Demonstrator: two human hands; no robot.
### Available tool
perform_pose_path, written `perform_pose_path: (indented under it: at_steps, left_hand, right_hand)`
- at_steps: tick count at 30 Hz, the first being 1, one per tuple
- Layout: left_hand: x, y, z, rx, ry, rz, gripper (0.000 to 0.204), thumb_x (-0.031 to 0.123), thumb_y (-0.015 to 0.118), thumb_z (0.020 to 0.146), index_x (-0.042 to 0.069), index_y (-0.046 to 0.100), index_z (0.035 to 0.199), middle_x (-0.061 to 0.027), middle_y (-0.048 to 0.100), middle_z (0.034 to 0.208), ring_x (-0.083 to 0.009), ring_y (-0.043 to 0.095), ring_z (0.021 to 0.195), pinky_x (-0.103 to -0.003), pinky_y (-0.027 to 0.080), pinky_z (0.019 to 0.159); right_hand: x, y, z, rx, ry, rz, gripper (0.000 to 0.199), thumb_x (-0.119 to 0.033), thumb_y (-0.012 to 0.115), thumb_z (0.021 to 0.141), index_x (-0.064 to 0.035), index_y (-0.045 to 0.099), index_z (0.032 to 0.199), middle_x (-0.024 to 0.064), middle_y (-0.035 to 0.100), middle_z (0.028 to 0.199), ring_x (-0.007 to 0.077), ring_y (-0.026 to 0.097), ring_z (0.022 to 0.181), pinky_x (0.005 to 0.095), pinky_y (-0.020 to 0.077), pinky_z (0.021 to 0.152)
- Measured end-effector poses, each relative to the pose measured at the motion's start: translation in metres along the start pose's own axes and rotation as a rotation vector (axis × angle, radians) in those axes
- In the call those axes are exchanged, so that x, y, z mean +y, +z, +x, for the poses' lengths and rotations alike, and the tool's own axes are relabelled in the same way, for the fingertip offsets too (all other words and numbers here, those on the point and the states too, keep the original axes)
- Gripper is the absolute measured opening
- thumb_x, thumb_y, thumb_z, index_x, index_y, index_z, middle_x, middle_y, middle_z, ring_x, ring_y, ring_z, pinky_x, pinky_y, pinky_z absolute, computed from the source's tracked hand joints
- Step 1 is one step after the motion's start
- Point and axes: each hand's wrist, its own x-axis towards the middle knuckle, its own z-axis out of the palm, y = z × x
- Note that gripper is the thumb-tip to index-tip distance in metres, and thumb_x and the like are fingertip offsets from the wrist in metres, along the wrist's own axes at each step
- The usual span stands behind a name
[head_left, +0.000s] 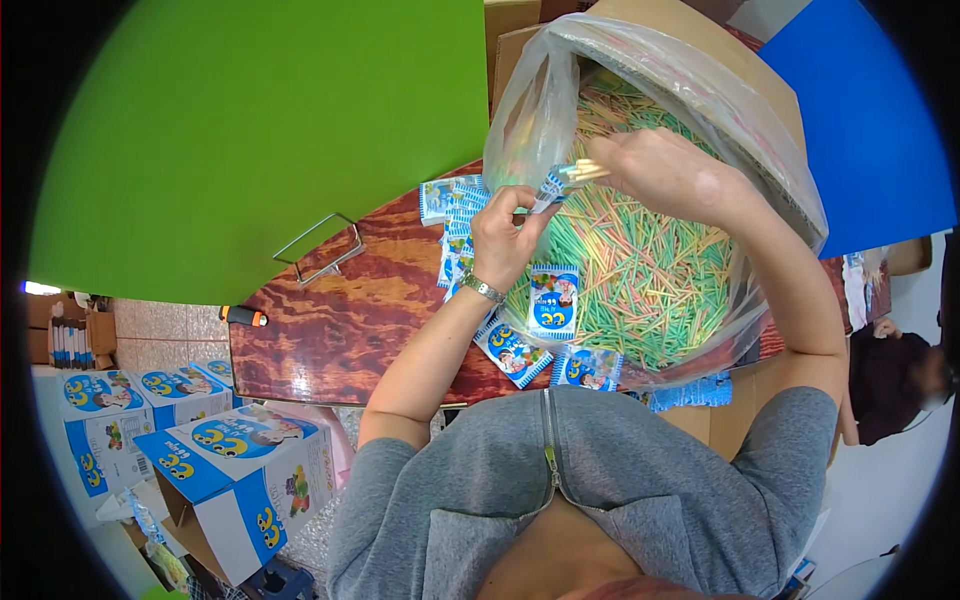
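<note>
My left hand [503,245] pinches a small blue-and-white packet [547,192], its mouth tilted up to the right. Pale yellow and green snack sticks [588,171] poke out of that mouth, and the fingers of my right hand [672,178] are closed on their outer ends. Both hands are over a large clear plastic bag [527,115] inside a carton, filled with loose pastel sticks [640,300]. Several printed packets lie near my left wrist: one packet [554,302] rests on the bag's near edge, another [511,352] beside it. More packets [456,222] are piled behind my left hand.
A glossy reddish-brown wooden table [330,335] bears a metal wire frame [322,252] and an orange-and-black handled tool [244,316] at its left edge. Printed cartons [240,440] stand at lower left. Green [270,140] and blue panels [860,120] flank the bag. Another person [890,385] is at far right.
</note>
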Motion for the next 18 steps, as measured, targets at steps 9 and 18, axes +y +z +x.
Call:
perform_pose_path:
  at_steps: [9, 18]
  left_hand:
    - [0.001, -0.007, -0.006, -0.063, -0.009, -0.064, 0.02, 0.005, 0.075, 0.082, 0.001, 0.064, 0.099, -0.009, 0.069, 0.095, -0.0141, 0.067, 0.076, -0.024, 0.054, 0.069]
    - [-0.004, -0.016, -0.015, -0.151, -0.167, -0.359, 0.02, 0.008, 0.056, 0.098, -0.003, 0.06, 0.114, -0.0049, 0.069, 0.095, -0.0092, 0.065, 0.083, -0.023, 0.053, 0.072]
  right_hand:
    - [-0.014, -0.012, 0.021, -0.052, -0.135, -0.106, 0.039, -0.025, 0.073, 0.082, 0.0016, 0.058, 0.106, 0.021, 0.068, 0.085, 0.0396, 0.067, 0.082, 0.046, 0.0536, 0.07]
    - [-0.019, 0.028, 0.017, 0.264, -0.235, 0.339, 0.074, -0.014, 0.074, 0.078, -0.0106, 0.039, 0.143, 0.0166, 0.06, 0.096, 0.0364, 0.062, 0.083, 0.0441, 0.0517, 0.074]
